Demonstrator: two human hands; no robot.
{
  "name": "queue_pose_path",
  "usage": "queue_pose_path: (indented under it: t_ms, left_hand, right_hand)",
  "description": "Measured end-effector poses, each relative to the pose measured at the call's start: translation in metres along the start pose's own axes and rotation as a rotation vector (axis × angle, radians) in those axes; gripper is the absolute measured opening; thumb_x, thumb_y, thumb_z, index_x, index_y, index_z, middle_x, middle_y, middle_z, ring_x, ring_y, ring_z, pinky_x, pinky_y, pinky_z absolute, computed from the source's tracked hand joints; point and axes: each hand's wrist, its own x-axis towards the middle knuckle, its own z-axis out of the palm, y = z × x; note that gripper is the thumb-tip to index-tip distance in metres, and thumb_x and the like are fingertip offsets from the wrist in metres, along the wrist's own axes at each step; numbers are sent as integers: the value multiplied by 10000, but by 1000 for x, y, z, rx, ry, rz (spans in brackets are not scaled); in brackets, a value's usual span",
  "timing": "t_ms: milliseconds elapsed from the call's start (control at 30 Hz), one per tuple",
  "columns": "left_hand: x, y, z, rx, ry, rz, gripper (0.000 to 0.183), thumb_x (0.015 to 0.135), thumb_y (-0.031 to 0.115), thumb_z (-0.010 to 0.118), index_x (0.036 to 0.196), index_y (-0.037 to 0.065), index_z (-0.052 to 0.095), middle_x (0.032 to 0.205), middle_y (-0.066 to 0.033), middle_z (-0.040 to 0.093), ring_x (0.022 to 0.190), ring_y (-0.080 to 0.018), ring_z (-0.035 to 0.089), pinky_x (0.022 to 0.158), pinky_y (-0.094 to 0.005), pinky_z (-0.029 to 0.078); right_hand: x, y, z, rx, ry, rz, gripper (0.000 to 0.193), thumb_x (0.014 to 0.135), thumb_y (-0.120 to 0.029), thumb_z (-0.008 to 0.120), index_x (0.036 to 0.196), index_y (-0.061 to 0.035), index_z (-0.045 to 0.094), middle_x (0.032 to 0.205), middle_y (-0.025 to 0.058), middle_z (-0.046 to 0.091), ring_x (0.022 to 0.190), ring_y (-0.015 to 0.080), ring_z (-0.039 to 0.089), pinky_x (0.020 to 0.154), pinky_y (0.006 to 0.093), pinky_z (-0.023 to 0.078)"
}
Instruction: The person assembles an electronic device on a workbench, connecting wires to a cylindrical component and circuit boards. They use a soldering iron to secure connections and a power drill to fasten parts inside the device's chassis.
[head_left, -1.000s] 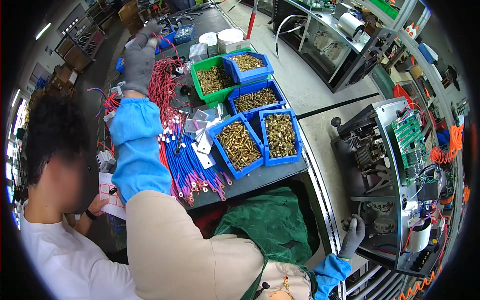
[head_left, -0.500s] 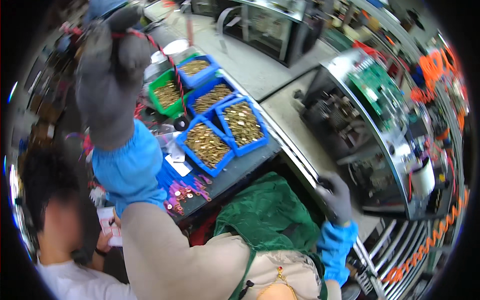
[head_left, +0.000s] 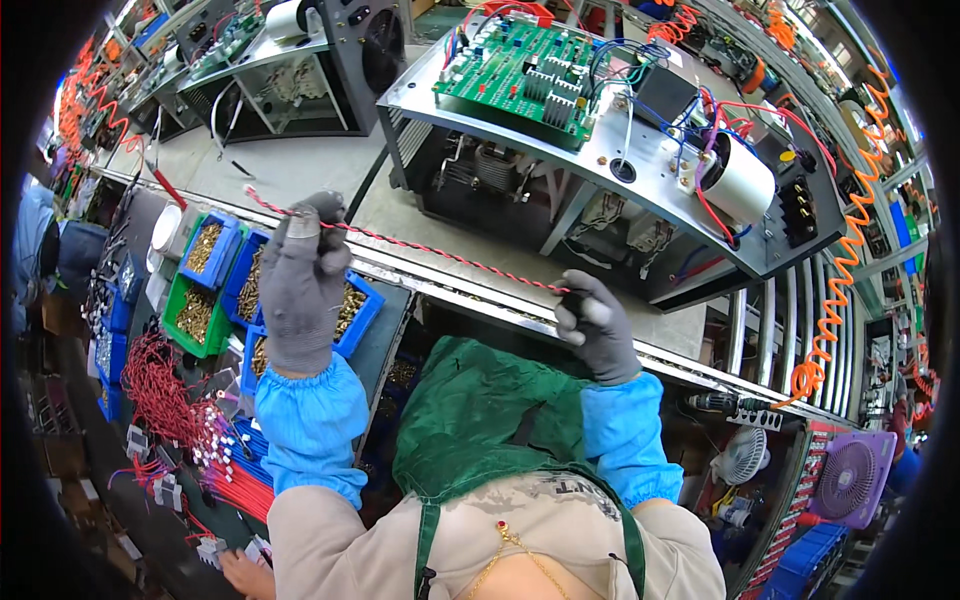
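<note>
A red-and-black twisted wire (head_left: pixel 450 257) stretches nearly straight between my two hands, above the rail at the bench edge. My left hand (head_left: pixel 303 295), in a grey glove, is closed on it near its far-left end. A short piece with a small pale connector (head_left: pixel 250 191) sticks out past those fingers. My right hand (head_left: pixel 598 328), gloved alike, pinches the other end between thumb and fingers; something small and dark shows at that grip. Behind the wire stands an open metal chassis (head_left: pixel 410 97) with a green circuit board (head_left: pixel 515 75) on top.
Blue bins (head_left: pixel 212 250) and a green bin (head_left: pixel 197 318) of brass-coloured parts stand left, partly behind my left hand. Bundled red wires (head_left: pixel 160 390) lie nearer. Another person's hand (head_left: pixel 247 573) is at the lower left. An orange coiled hose (head_left: pixel 835 300) hangs right, above a purple fan (head_left: pixel 853 478).
My left hand has come down from high at the left, where the wire dangled over the bins. My right hand has risen and now grips the wire's other end. The view has swung right.
</note>
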Motion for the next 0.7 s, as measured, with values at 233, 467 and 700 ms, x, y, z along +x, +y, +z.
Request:
queue_pose_path:
  t_ms: [233,467,700]
  left_hand:
    - [18,-24,-9,-313,-51,-92,305,962,88,473,1241,-34,488,957,-83,577,741,-80,520,585,-171,447]
    - [17,-16,3,-83,-61,263,291,913,142,584,1158,-15,571,907,-68,627,803,-116,561,691,-239,481]
    - [-7,-64,74,387,-446,-211,284,874,100,562,1149,44,606,900,-36,655,757,-108,593,640,-243,466]
  right_hand:
    - [42,-50,-23,-1850,328,-441,351,767,-175,685,1094,-100,585,907,113,622,793,278,628,669,362,494]
    - [63,-33,-43,-1824,233,-376,361,680,-139,746,999,-77,588,982,137,551,879,314,578,745,394,490]
    - [34,-66,2,-1926,41,-461,340,724,-129,712,1047,-77,618,1060,165,574,934,315,587,745,397,487]
